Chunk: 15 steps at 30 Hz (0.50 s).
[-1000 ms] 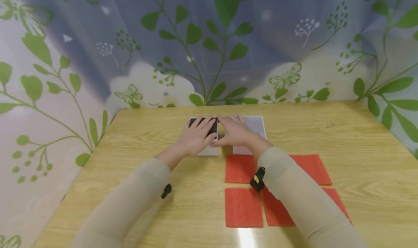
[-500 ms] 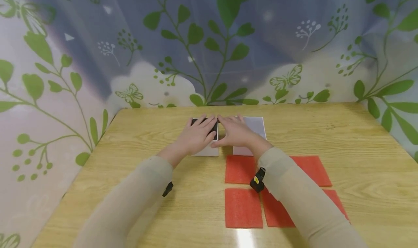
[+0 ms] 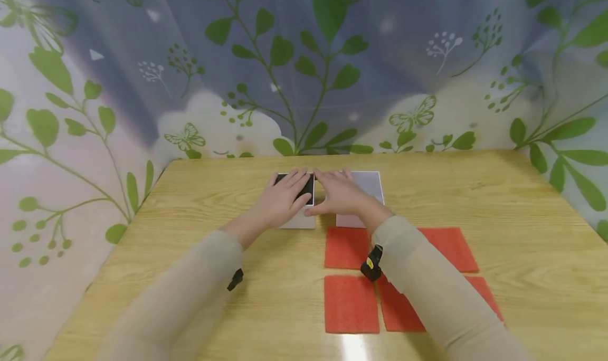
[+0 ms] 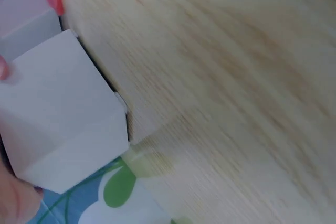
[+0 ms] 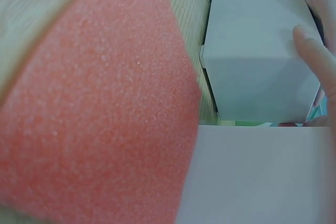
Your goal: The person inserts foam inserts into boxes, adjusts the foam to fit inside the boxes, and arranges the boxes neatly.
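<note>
Both hands flat, fingers straight: L grip (image 3: 280,200) on box (image 3: 299,219), R grip (image 3: 342,195) on lid (image 3: 368,184).

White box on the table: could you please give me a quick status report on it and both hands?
Left hand flat on the open white box. Right hand beside it, fingers over the box edge and the lid. Red foam pads lie nearer, not in the way.
</note>
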{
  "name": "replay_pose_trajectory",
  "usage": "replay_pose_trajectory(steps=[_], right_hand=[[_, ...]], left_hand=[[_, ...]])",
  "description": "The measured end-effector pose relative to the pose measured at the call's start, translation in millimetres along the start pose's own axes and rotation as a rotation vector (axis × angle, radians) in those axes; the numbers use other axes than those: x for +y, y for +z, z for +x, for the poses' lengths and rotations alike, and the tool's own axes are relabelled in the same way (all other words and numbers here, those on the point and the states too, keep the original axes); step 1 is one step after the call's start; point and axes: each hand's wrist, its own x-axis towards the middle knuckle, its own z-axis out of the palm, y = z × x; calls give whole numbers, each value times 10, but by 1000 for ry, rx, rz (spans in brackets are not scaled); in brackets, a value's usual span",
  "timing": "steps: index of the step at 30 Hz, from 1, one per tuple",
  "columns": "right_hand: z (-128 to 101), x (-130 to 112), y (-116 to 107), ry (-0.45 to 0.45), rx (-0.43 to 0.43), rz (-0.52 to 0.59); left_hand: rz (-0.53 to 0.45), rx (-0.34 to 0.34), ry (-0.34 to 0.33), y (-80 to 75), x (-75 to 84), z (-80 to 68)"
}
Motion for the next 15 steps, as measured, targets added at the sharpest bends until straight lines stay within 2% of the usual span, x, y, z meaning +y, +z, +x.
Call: replay_pose_trajectory(steps=[5, 9, 15], right_hand=[[7, -6, 16, 5, 12, -5], [4, -10, 7, -1, 3, -8], [-1, -13, 16, -1, 4, -11]], left_hand=[[-17, -14, 9, -3, -50, -80], [-9, -31, 18, 9, -63, -88], [15, -29, -3, 5, -69, -99]])
